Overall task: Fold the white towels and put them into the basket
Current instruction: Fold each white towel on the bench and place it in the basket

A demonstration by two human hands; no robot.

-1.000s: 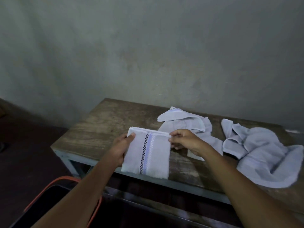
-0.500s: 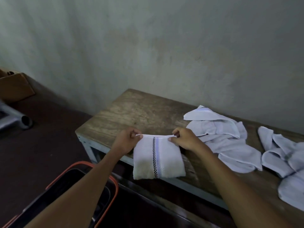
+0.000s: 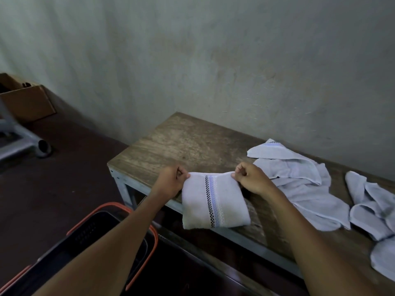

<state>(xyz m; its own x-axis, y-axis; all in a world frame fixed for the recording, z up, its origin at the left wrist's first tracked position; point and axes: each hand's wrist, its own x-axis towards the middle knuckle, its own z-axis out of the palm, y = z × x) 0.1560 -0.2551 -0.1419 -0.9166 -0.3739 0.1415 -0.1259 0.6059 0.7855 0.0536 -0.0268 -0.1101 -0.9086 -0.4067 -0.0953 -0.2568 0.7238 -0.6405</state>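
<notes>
**A:** What is nearest the camera?

**B:** A black basket (image 3: 111, 204) with an orange rim. It stands on the floor below the near left corner of the surface (image 3: 181, 142). The left forearm hides most of its inside, so I cannot tell what it holds.

**A:** Where is the towel being worked on?

**B:** A folded towel (image 3: 213, 204), white with a checked black and blue stripe, sits at the near edge of the surface, close to the left corner. Its lower part appears to droop past that edge, and its top edge is lifted.

**A:** How do the hands hold it?

**B:** The left hand (image 3: 171, 184) pinches the top left corner between thumb and curled fingers. The right hand (image 3: 252, 180) pinches the top right corner the same way. Both hands grasp cloth and nothing else. Holding the two corners level probably keeps the fold square and stops it opening. The spot close to the basket suggests the drop comes next.

**A:** And further back?

**B:** Just right of the right hand, a loose heap of unfolded towels (image 3: 299, 178) spreads toward the right end of the surface. More crumpled towels (image 3: 372, 206) lie beyond them. All of these are yet to be folded. Behind stands a plain wall (image 3: 213, 60), and far left on the floor is a cardboard box (image 3: 25, 101).
</notes>
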